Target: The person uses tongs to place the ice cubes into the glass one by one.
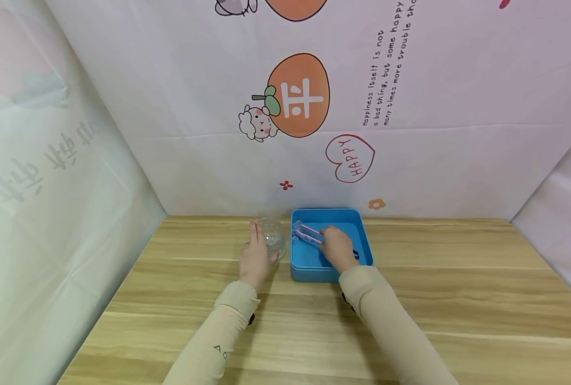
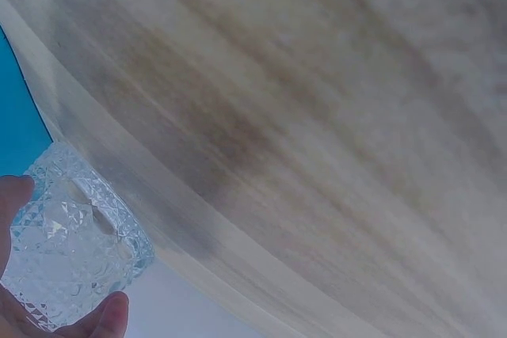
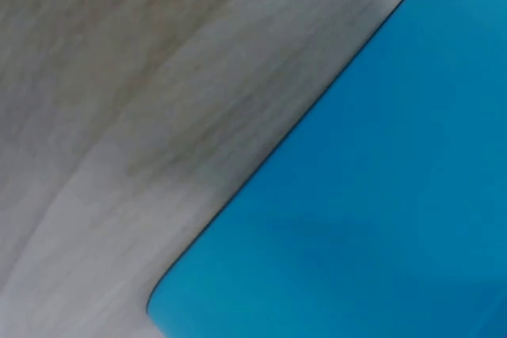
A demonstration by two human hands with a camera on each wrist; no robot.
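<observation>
My left hand (image 1: 255, 262) holds a clear cut-glass cup (image 1: 274, 238) on the table, just left of a blue box (image 1: 314, 275). In the left wrist view, thumb and fingers lie around the faceted glass (image 2: 71, 243). My right hand (image 1: 337, 249) reaches into the blue box and grips pink tongs (image 1: 309, 239). The tips of the tongs are at small clear pieces (image 1: 295, 239) along the box's left side; whether a piece is between the tips I cannot tell. In the right wrist view only the box's blue side (image 3: 356, 195) shows, with the hand out of sight.
Near the right inside wall of the box is a small dark item (image 1: 356, 254), partly behind my right hand. The wooden table (image 1: 458, 299) ends at a printed white cloth (image 1: 208, 160) behind the box, and pale cloth walls stand at both sides.
</observation>
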